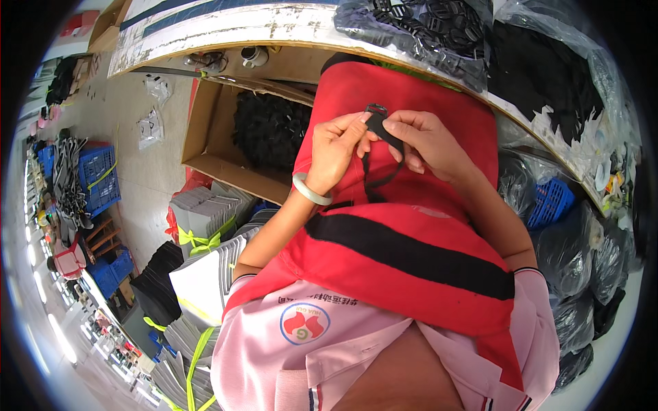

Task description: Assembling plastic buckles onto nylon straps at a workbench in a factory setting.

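My left hand (336, 147) and my right hand (421, 140) meet over my lap and pinch a black strap (378, 161) fitted with a small black plastic buckle (375, 111). The buckle sits at the fingertips of both hands, and the strap hangs down in a loop below them. A pale bangle (310, 190) circles my left wrist. Under the hands lies a red apron with a black band (411, 253).
A cardboard box (212, 130) of black parts stands on the floor to the left. Above is a worn table edge (288, 31) with a clear bag of black buckles (425, 27). Bundled grey stacks tied with yellow tape (205, 226) and blue crates (99, 178) lie lower left. Black bags (576, 260) pile on the right.
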The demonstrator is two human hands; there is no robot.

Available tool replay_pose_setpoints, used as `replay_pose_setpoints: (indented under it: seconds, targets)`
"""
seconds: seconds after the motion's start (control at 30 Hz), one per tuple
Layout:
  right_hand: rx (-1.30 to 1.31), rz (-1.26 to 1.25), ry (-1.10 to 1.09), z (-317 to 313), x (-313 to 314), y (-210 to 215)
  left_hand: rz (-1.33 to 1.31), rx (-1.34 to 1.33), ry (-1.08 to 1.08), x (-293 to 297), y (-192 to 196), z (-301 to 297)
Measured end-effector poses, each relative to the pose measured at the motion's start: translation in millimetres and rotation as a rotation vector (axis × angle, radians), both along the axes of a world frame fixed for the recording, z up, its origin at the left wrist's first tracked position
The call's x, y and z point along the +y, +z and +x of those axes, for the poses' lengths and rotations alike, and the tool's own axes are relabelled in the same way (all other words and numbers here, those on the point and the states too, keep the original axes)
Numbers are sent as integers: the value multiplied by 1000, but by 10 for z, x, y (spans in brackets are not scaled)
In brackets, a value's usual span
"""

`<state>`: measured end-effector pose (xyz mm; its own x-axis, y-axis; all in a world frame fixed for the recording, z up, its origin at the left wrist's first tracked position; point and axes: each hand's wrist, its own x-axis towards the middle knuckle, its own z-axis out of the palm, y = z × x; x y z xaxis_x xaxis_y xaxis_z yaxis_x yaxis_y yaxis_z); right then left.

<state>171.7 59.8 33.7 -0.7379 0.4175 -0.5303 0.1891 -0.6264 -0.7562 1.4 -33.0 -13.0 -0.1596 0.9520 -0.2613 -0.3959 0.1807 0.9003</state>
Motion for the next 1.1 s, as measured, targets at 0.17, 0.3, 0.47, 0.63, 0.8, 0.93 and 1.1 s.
replay_pose_setpoints:
  seconds: [0.17,0.3,0.47,0.63,0.8,0.93,1.1]
  targets:
    - [-4,-160,-126,20,21,-49,44,76,32,27,56,78]
    - [50,-229,-215,0,-5,-64,173,445,26,50,82,44]
    - [81,-127,-288,-60,-82,-53,318,708,11,66,96,29]
    - [50,-56,-296,-54,-108,-177,356,831,-12,54,89,-50]
    - [25,28,-385,-110,-64,-230,322,916,-127,83,128,-130]
    - [16,140,-270,-55,-33,-260,-79,136,-20,149,142,-141]
    - [-31,738,-375,-99,-125,-179,-72,104,34,176,-33,-66]
